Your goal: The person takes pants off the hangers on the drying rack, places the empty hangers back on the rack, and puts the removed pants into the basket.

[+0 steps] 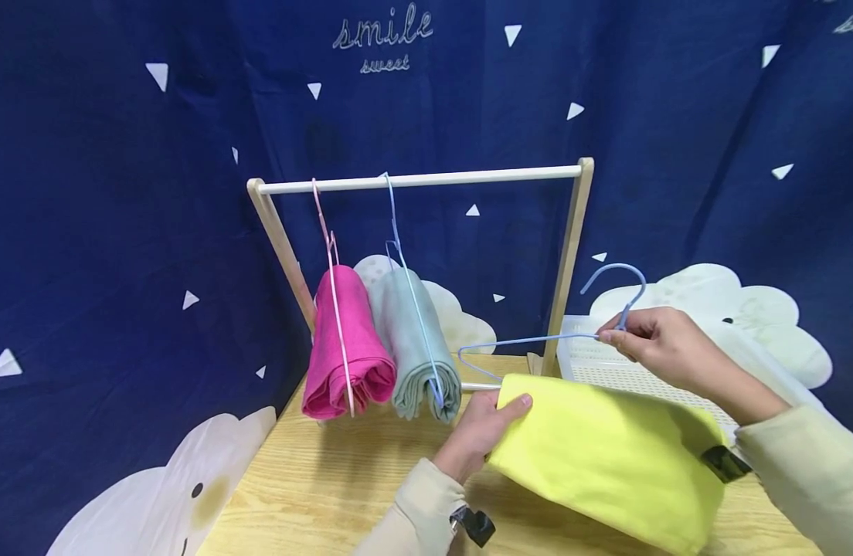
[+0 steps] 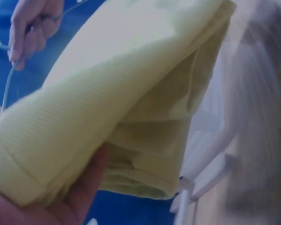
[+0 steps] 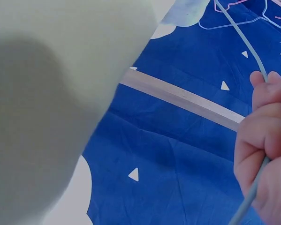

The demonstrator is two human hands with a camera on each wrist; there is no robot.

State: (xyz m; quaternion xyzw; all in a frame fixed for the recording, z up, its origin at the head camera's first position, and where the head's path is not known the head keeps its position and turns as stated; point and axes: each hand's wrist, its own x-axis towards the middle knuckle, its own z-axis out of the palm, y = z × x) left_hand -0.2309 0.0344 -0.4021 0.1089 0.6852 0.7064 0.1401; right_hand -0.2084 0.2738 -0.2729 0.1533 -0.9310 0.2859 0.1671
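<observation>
While two cloths hang on the rack point(image 1: 571, 255) near the surface's point(image 1: 280, 486) far edge, a third, the yellow cloth point(image 1: 607, 455), is held off it, above the surface's near right part. Fingers of the left hand point(image 1: 484, 426) grasp this folded cloth by its upper left corner, thumb across the front. Fingers of the right hand point(image 1: 666, 347) are clenched round the neck of the blue hanger point(image 1: 538, 338), just below its hook, which hangs on nothing. One end of that hanger's wire meets the yellow cloth near the left hand; whether the lower bar runs inside or behind the cloth cannot be determined.

Completed, as judged from the present state: the pink cloth point(image 1: 364, 324) on a pink hanger point(image 1: 322, 220) and the grey-green cloth point(image 1: 402, 324) on a pale blue hanger point(image 1: 393, 208), side by side toward the left end of the rod point(image 1: 461, 178). Outstanding, by the same judgement: seating the yellow cloth on its hanger, if not already done, and hooking that hanger over the rod.
</observation>
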